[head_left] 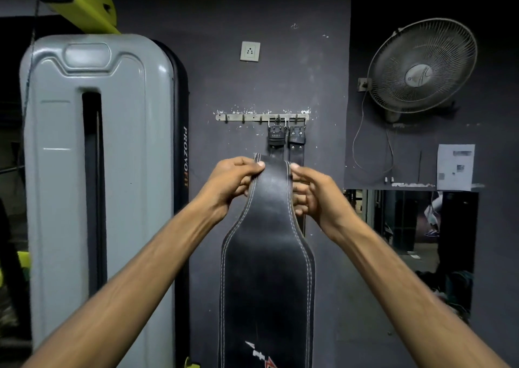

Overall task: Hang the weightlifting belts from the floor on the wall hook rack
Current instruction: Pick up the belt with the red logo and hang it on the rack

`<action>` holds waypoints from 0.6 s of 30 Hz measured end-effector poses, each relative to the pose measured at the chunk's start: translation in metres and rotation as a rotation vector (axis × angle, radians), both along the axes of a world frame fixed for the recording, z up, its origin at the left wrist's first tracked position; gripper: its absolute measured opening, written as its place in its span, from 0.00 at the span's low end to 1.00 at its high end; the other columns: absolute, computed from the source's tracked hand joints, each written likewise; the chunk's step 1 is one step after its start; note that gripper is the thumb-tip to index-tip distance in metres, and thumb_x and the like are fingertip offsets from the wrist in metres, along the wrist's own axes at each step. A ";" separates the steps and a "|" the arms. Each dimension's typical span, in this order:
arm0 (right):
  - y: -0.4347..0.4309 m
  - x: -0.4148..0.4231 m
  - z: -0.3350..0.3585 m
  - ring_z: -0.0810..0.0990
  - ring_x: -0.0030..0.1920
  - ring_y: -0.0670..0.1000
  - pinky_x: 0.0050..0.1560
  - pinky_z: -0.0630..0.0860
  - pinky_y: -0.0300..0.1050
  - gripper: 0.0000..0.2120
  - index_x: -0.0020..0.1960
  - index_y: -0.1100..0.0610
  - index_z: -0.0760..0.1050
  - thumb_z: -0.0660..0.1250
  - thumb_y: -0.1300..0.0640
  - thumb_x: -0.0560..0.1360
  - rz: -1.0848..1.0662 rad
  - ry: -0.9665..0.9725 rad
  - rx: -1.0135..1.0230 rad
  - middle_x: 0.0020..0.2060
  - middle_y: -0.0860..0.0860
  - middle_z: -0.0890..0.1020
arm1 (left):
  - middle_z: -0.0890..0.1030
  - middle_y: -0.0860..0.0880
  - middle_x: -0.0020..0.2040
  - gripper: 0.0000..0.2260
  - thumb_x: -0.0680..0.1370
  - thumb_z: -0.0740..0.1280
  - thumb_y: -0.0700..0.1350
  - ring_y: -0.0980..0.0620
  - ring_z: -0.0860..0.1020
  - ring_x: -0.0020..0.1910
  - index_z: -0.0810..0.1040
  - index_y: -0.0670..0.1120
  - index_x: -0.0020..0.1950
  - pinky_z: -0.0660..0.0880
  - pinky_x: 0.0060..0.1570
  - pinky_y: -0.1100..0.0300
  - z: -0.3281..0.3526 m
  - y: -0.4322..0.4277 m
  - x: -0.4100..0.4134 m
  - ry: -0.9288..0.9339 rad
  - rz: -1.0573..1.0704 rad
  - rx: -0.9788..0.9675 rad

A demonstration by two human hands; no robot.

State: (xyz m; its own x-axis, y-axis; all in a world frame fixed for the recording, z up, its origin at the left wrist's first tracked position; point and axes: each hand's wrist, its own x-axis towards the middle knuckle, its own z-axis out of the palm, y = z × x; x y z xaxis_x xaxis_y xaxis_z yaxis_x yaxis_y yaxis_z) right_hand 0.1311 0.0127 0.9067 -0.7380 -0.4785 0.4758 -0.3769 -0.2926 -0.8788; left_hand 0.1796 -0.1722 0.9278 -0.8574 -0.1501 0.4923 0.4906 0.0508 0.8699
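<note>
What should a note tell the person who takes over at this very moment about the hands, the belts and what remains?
Left hand: pinches the left edge of the black belt near its narrow top.
Right hand: grips its right edge.
The belt hangs below the hook rack, not yet hooked.
Done: two hung belts on the rack's right hooks.
Left: put this one on a free hook further left; any other belts are out of view.

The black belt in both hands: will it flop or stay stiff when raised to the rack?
Probably fairly stiff: the belt hangs in a flat, smooth sheet below the left hand and right hand, without folding. Its wide stitched body looks thick, so likely heavy for its size. Its glossy face may slip in a pinch grip.
</note>
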 end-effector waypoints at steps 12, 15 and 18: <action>-0.025 -0.062 -0.030 0.75 0.39 0.53 0.42 0.72 0.48 0.12 0.45 0.65 0.80 0.68 0.56 0.81 -0.278 0.123 -0.023 0.38 0.59 0.81 | 0.76 0.52 0.30 0.18 0.78 0.67 0.60 0.55 0.71 0.27 0.84 0.46 0.47 0.70 0.28 0.62 -0.043 0.004 -0.054 -0.102 0.079 -0.042; -0.034 -0.076 -0.044 0.78 0.38 0.54 0.42 0.73 0.48 0.10 0.44 0.64 0.78 0.67 0.59 0.81 -0.224 0.165 -0.053 0.38 0.67 0.83 | 0.79 0.52 0.30 0.21 0.80 0.64 0.61 0.56 0.74 0.26 0.83 0.44 0.47 0.73 0.31 0.63 -0.031 0.001 -0.079 -0.130 0.175 -0.088; -0.049 -0.102 -0.055 0.72 0.35 0.53 0.39 0.67 0.48 0.16 0.41 0.66 0.75 0.68 0.53 0.78 -0.197 0.215 -0.037 0.32 0.62 0.77 | 0.80 0.49 0.35 0.16 0.81 0.64 0.56 0.56 0.76 0.28 0.80 0.44 0.46 0.73 0.31 0.64 -0.023 -0.011 -0.113 -0.046 0.284 -0.030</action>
State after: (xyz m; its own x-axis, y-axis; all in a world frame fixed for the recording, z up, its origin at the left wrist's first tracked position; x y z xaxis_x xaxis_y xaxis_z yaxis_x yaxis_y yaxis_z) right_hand 0.0289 -0.0358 0.8521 -0.6954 -0.3154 0.6457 -0.6059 -0.2259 -0.7628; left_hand 0.0669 -0.1834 0.9051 -0.8046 -0.3732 0.4619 0.4135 0.2061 0.8869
